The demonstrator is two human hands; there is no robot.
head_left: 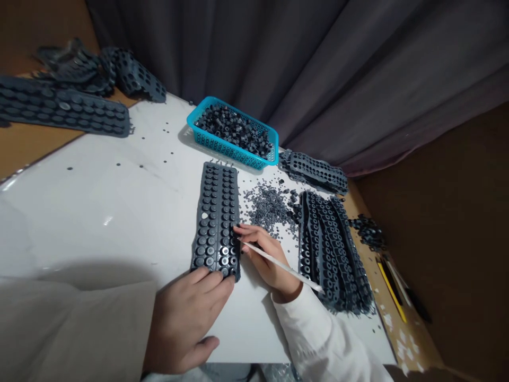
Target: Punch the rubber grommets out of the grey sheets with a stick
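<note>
A dark rubber sheet (218, 212) with rows of round raised pieces lies lengthwise on the white table, a small white spot on its left side. My left hand (191, 318) rests its fingertips on the sheet's near end, thumb apart, holding nothing. Pinched in my right hand (268, 260) is a thin white stick (286, 268), its tip at the sheet's right edge. Just right of the sheet is a scattered pile of tiny dark discs (270, 207).
A blue basket (238, 151) of small dark parts stands behind the sheet. Stacked dark sheets (332, 254) lie at the right, perforated strips (316, 172) behind them. More sheets (63, 106) lie at the far left. A yellow tool (392, 289) is at the right edge.
</note>
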